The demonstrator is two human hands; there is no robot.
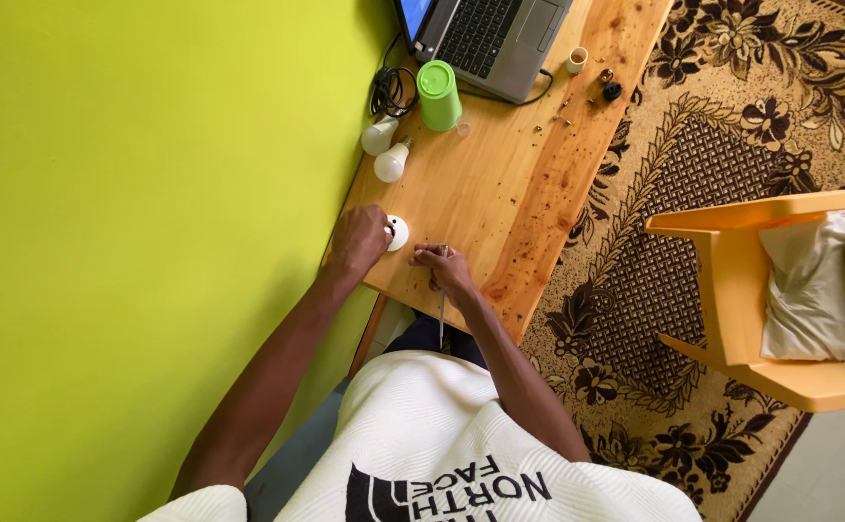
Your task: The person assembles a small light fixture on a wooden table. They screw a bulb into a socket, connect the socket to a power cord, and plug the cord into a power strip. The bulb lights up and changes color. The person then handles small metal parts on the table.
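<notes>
A laptop (495,34) sits open at the far end of my wooden table (500,184), close to the lime-green wall. Only a small corner of its screen (415,12) shows at the top edge of the view, glowing blue with a paler patch; the rest is cut off. Its grey keyboard deck with black keys faces me. On the chest of my white shirt (422,435) there is a black printed logo with block lettering, seen upside down at the bottom edge.

The wall (103,242) is bright yellow-green. The cup (439,95) is green. The bulbs (386,150) are white. The rug (731,126) is brown with cream flowers. The chair (731,280) is orange.
</notes>
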